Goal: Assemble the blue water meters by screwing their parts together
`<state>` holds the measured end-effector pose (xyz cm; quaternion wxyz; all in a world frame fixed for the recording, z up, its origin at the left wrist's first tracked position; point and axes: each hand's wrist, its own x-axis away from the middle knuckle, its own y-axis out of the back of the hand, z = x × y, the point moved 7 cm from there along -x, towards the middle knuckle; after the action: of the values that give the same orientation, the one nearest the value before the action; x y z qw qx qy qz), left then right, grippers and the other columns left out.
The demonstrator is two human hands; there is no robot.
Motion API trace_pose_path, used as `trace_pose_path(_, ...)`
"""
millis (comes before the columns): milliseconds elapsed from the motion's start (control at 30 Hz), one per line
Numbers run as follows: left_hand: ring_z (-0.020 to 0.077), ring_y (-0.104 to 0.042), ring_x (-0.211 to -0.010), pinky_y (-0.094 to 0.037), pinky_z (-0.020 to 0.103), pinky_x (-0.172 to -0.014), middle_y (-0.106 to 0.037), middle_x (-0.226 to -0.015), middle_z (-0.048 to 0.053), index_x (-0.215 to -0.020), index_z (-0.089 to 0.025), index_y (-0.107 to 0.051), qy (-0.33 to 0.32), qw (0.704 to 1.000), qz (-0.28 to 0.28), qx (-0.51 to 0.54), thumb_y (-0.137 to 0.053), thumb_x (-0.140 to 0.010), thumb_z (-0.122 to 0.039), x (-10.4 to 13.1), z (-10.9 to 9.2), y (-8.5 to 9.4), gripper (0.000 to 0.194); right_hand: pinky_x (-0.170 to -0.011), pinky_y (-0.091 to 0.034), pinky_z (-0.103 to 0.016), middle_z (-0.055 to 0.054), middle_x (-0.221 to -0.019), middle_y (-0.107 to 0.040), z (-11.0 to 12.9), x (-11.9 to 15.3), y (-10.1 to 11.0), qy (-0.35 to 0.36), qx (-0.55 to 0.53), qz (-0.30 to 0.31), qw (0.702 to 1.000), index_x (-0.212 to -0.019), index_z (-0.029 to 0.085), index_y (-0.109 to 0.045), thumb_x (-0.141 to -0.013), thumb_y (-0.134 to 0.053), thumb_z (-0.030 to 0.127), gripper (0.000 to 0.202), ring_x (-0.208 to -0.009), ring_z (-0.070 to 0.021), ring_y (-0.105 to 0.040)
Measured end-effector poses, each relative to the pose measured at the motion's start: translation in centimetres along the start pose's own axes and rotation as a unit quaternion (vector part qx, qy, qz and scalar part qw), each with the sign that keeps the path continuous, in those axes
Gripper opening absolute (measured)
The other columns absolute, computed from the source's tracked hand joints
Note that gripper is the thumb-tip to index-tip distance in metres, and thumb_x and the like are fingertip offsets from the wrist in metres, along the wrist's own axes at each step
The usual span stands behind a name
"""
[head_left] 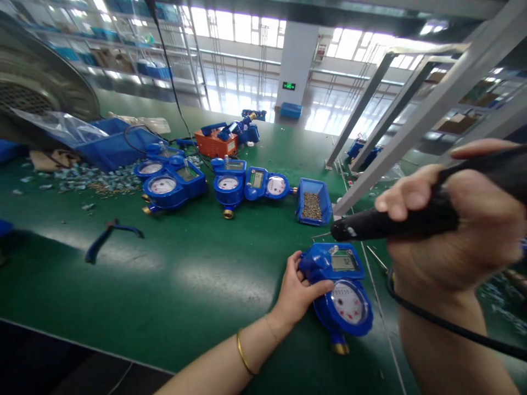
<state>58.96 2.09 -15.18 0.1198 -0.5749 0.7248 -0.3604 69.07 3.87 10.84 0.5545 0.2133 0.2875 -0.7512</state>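
A blue water meter with a round dial and a small display lies on the green bench at the lower right. My left hand grips its left side, thumb on top beside the dial and fingers round the edge. Raised on the right, my right hand is wrapped round a black electric screwdriver with a cord. Its thin bit points left, above the meter's display end. Beyond the meter stands a small blue bin of brass-coloured screws.
Several more blue meters stand farther back, near an orange box. Blue-handled pliers lie on the green bench at left. A blue crate stands among scattered small parts. Grey frame posts rise at right.
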Motion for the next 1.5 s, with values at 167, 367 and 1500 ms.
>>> trace_pose_path(167,0.0317,-0.063,-0.115,-0.048,0.045,-0.106,-0.063,-0.124,0.017,-0.125,-0.015,-0.043,0.025,0.998,-0.001,0.057,-0.098,-0.052,-0.024,0.8,0.2,-0.6,0.092,-0.054,-0.048,-0.03,0.006,-0.059,-0.055,-4.1,0.6,-2.9,-0.058,-0.019,0.065,0.996,-0.1,0.017,-0.057,-0.084,-0.066,0.016,0.018,-0.048,-0.0116,-0.052)
trace_pose_path(367,0.0301,-0.064,-0.112,-0.049,0.043,-0.104,-0.064,-0.123,0.016,-0.127,-0.016,-0.044,0.027,0.997,-0.002,0.079,-0.099,-0.051,-0.022,0.8,0.0,-0.8,0.094,-0.052,-0.048,-0.028,0.006,-0.058,-0.055,-7.3,1.2,-3.2,-0.107,0.042,0.088,0.989,-0.096,0.016,-0.062,-0.084,-0.074,0.023,0.018,-0.048,-0.0118,-0.054)
trace_pose_path(1500,0.0372,-0.062,-0.116,-0.046,0.054,-0.107,-0.064,-0.124,0.02,-0.127,-0.013,-0.045,0.02,0.999,0.008,0.047,-0.097,-0.052,-0.023,0.7,0.0,-0.6,0.091,-0.044,-0.043,-0.029,0.004,-0.055,-0.054,-10.1,1.6,-5.6,-0.158,0.016,0.184,0.97,-0.087,0.019,-0.06,-0.081,-0.075,0.026,0.018,-0.041,-0.013,-0.05)
